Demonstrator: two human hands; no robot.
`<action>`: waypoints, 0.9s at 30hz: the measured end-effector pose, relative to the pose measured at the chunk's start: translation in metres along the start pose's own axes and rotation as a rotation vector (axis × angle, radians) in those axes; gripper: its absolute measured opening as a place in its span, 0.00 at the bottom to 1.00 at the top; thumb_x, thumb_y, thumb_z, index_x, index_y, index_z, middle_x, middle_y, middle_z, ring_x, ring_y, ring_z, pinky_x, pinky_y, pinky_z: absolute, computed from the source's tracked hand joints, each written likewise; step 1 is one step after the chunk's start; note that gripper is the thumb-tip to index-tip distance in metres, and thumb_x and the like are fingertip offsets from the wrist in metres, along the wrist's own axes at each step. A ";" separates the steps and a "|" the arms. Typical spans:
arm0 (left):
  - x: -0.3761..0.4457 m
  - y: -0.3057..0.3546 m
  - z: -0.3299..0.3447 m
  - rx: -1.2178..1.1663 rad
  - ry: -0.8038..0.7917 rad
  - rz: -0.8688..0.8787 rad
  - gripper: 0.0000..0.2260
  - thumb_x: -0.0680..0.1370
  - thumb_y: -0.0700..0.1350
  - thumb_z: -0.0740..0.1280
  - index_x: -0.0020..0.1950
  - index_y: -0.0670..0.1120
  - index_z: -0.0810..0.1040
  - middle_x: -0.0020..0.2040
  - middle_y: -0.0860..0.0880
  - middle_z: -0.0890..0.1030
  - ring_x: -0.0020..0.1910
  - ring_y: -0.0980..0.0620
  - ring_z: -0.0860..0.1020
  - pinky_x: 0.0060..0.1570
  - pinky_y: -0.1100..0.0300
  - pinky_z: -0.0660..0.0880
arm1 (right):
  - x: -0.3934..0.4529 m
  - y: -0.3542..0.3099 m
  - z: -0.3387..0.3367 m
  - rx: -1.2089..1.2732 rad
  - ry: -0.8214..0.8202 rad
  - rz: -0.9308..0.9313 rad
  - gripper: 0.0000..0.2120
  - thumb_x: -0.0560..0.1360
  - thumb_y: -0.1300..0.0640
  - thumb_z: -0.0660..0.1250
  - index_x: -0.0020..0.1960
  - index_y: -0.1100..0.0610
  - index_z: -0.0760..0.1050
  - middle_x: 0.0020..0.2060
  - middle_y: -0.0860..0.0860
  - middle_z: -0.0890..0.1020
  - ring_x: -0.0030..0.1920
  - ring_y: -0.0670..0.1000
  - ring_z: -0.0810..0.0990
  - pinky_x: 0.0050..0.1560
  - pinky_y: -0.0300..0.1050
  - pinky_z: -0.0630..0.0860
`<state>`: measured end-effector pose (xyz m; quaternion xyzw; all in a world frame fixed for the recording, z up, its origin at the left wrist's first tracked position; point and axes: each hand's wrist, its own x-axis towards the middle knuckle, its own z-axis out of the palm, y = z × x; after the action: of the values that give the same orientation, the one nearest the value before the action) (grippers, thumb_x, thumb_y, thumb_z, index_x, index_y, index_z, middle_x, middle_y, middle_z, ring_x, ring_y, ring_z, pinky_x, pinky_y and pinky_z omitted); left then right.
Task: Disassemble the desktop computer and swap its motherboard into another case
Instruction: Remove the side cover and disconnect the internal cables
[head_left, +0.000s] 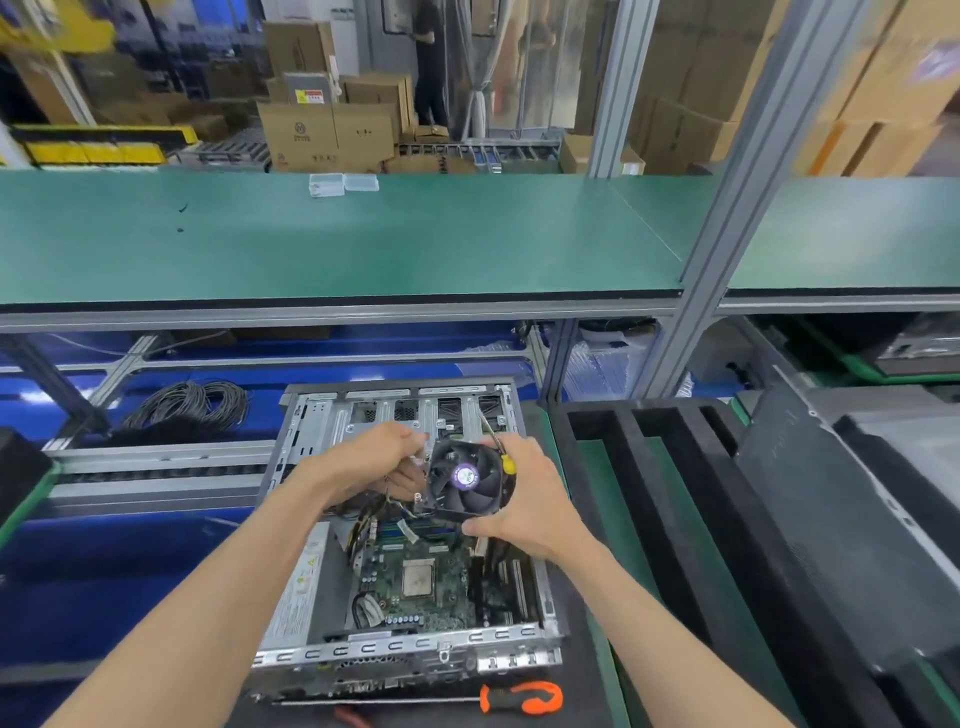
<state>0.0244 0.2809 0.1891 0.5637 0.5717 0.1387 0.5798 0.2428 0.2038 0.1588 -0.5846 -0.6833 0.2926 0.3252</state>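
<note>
Head view. Fan (464, 480) held lifted above the open case (410, 644), at about 12 o'clock from the bare CPU (417, 578), presumably to clear the motherboard (441, 592) for removal. Right hand (524, 499) gripping the fan's rim, with a yellow-handled screwdriver (501, 449) tucked in the same grip. Left hand (387, 457) at 9 o'clock of the fan, fingers curled on its cable (400, 506), likely freeing the lead. Fan: black frame, dark blades, purple hub label. Orange-handled screwdriver (519, 698) lying on the surface at 6 o'clock of the case.
</note>
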 end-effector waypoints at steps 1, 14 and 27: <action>0.000 0.011 0.006 0.023 0.027 0.005 0.14 0.85 0.54 0.57 0.56 0.44 0.73 0.43 0.45 0.82 0.39 0.50 0.83 0.45 0.52 0.83 | 0.001 0.000 -0.007 0.015 0.026 0.011 0.40 0.55 0.48 0.82 0.64 0.43 0.70 0.55 0.43 0.73 0.56 0.48 0.75 0.57 0.48 0.75; 0.052 0.103 0.116 0.017 -0.094 0.061 0.18 0.70 0.53 0.76 0.52 0.41 0.83 0.45 0.47 0.86 0.38 0.53 0.83 0.41 0.56 0.81 | -0.009 0.071 -0.100 0.218 0.221 0.171 0.37 0.55 0.51 0.85 0.59 0.38 0.72 0.56 0.50 0.78 0.59 0.48 0.76 0.59 0.43 0.75; 0.143 0.108 0.249 0.407 0.252 -0.053 0.25 0.60 0.63 0.79 0.39 0.45 0.74 0.40 0.48 0.81 0.44 0.47 0.81 0.39 0.58 0.77 | -0.024 0.179 -0.153 0.272 0.227 0.494 0.35 0.72 0.65 0.73 0.76 0.51 0.66 0.63 0.47 0.73 0.62 0.50 0.71 0.57 0.42 0.67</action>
<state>0.3250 0.3081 0.1323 0.6321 0.6703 0.0748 0.3816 0.4743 0.2088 0.1109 -0.7132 -0.4340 0.3846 0.3938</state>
